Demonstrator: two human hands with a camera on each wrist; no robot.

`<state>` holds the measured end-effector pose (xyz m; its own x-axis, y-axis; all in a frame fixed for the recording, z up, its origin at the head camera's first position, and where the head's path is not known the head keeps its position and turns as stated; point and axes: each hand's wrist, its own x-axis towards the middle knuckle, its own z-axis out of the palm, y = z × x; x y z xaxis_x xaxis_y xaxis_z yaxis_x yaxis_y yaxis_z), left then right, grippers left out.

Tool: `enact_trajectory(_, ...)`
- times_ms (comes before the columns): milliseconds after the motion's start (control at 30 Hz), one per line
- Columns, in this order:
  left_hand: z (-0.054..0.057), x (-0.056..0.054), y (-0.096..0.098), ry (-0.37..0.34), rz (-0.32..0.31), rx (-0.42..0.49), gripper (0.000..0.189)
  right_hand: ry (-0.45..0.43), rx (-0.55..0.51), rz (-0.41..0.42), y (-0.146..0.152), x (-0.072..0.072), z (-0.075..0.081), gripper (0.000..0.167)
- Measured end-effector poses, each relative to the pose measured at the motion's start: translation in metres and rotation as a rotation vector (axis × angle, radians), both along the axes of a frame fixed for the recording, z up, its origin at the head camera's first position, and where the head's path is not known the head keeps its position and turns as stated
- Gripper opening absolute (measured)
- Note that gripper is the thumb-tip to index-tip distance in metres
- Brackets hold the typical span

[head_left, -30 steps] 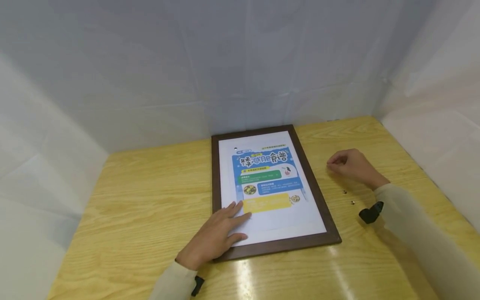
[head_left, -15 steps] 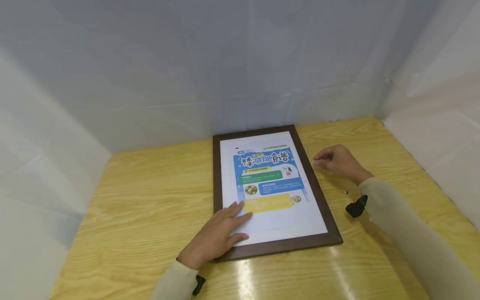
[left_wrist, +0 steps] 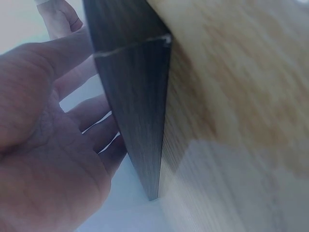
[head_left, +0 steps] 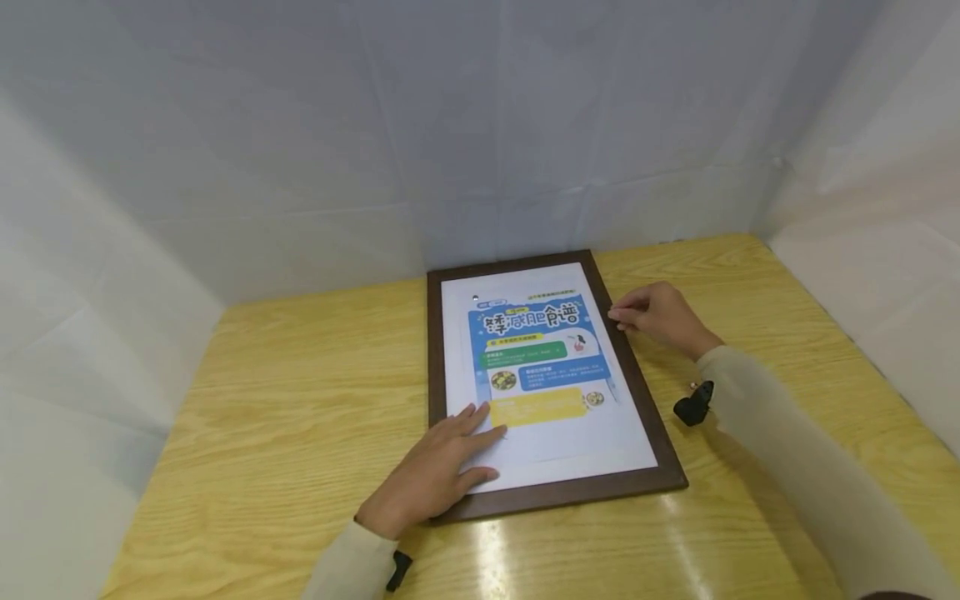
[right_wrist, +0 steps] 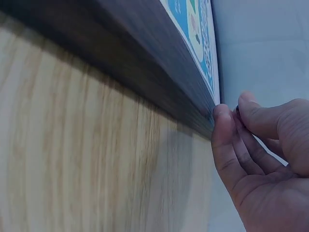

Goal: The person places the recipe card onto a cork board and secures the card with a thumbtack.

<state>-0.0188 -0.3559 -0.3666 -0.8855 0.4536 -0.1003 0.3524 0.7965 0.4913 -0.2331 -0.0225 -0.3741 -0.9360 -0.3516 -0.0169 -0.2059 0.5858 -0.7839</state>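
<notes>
A brown-framed white board [head_left: 573, 492] lies on the table, bearing a printed poster [head_left: 517, 354] in blue, green and yellow. Near the poster's top left corner sits a small shiny pin-like piece [head_left: 475, 297]. My left hand [head_left: 435, 467] rests spread on the board's lower left, its fingertips at the poster's edge; in the left wrist view the palm [left_wrist: 53, 159] faces the frame's side. At the board's upper right edge, my right hand [head_left: 663, 321] pinches a tiny dark piece [right_wrist: 237, 110] between thumb and fingers, most of it hidden.
Another tiny shiny piece [head_left: 693, 385] lies on the wooden table [head_left: 315, 392], right of the board beside the right wrist's black camera [head_left: 693, 404]. White sheeting [head_left: 300, 125] hangs behind the table and along both sides.
My right hand has moved left from the table to the board's right edge, still pinching. Its wrist camera now covers part of the table by the loose pieces. The left hand stays put.
</notes>
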Motion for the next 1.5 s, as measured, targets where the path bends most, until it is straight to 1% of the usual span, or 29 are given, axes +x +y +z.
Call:
enact_trajectory(100,0.0,0.0,0.0,-0.001,-0.001,-0.002,0.053,-0.021,-0.025,-0.014,-0.004,-0.002,-0.001,0.022)
enact_trajectory(533,0.001,0.002,0.001,-0.014,0.007,-0.01,0.054,-0.009,-0.062,-0.033,-0.019,-0.01,-0.003,0.021)
enact_trajectory(767,0.001,0.002,0.001,-0.015,0.002,-0.009,0.054,-0.006,-0.087,0.0,-0.026,-0.015,-0.003,0.018)
enact_trajectory(967,0.001,0.004,0.001,-0.017,0.002,-0.01,0.054,-0.013,-0.095,0.01,-0.033,-0.021,-0.002,0.019)
enact_trajectory(1133,0.001,0.005,0.001,-0.014,0.0,-0.015,0.054,-0.037,-0.09,-0.022,-0.043,-0.027,-0.001,0.019)
enact_trajectory(1267,0.001,0.007,0.001,-0.021,0.004,-0.019,0.054,-0.057,-0.102,-0.059,-0.054,-0.036,-0.003,0.017)
enact_trajectory(1400,0.002,0.008,0.002,-0.035,0.014,-0.018,0.054,-0.111,-0.114,-0.125,-0.065,-0.046,-0.003,0.017)
enact_trajectory(1500,0.003,0.008,0.002,-0.037,0.018,-0.015,0.054,-0.17,-0.125,-0.18,-0.072,-0.051,-0.001,0.017)
